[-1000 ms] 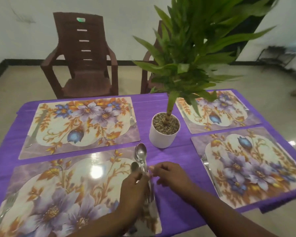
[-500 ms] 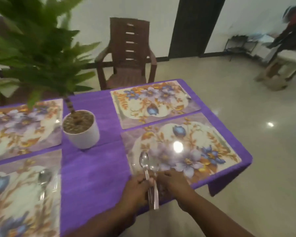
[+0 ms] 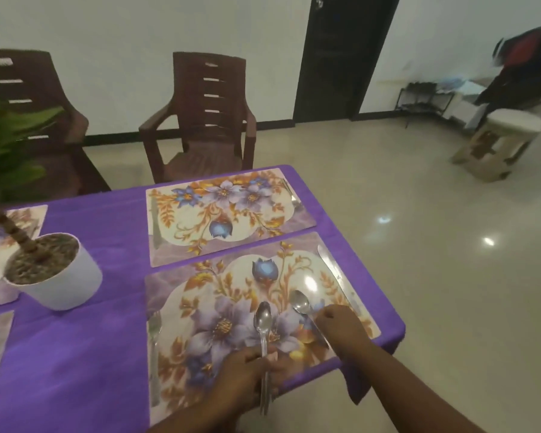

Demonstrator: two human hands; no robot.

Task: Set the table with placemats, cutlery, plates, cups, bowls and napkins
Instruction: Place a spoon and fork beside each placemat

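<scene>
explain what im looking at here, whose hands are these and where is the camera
The camera sits on a person's head, looking forward and down at their own two bare hands. No machine is involved. They are setting a table covered in purple cloth. The left hand grips spoons by the handles. The right hand holds another spoon over the near floral placemat. That mat already has a fork on its left and a knife on its right. A potted plant stands on the table, a brown chair behind.

Two brown chairs (image 3: 200, 120) against a white wall (image 3: 138, 32), glossy floor (image 3: 419, 245).
</scene>
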